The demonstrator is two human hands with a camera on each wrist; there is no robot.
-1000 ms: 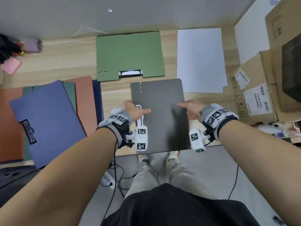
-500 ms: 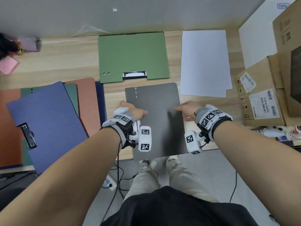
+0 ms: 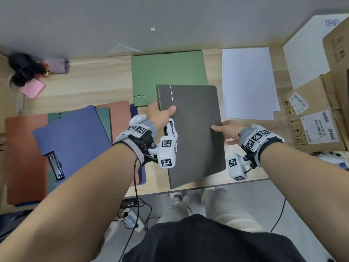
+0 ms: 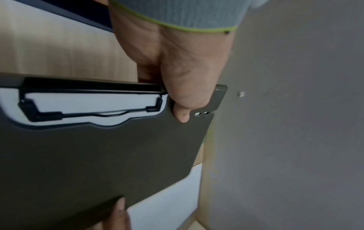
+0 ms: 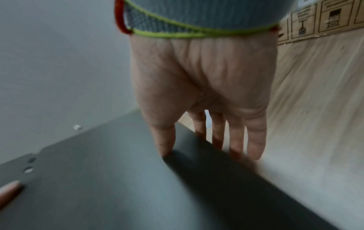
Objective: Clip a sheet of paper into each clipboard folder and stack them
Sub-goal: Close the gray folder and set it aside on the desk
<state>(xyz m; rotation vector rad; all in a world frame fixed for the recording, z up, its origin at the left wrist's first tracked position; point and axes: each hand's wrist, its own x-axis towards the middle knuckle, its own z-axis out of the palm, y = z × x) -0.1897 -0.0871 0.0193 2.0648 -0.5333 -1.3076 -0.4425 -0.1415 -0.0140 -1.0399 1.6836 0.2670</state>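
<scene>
A closed dark grey clipboard folder (image 3: 194,133) is held off the wooden table, and its far end overlaps the near edge of a green folder (image 3: 168,72). My left hand (image 3: 162,112) grips its left edge, thumb on top. My right hand (image 3: 224,131) pinches the right edge, thumb on the cover and fingers beneath. The left wrist view shows the grey folder (image 4: 98,155) with a black clip (image 4: 88,112) over white paper (image 4: 88,101) in its cutout. In the right wrist view my right hand (image 5: 206,132) has its thumb on the grey folder (image 5: 98,194). Loose white sheets (image 3: 247,82) lie right of the green folder.
A pile of folders lies at the left, a blue one (image 3: 69,140) with a black clip on top of orange and green ones. Cardboard boxes (image 3: 317,125) stand at the right edge. Dark clutter (image 3: 24,70) and a pink pad (image 3: 33,88) sit far left.
Both hands have lifted the grey folder and carried it away from me, so its far end now covers the green folder's near edge and clip.
</scene>
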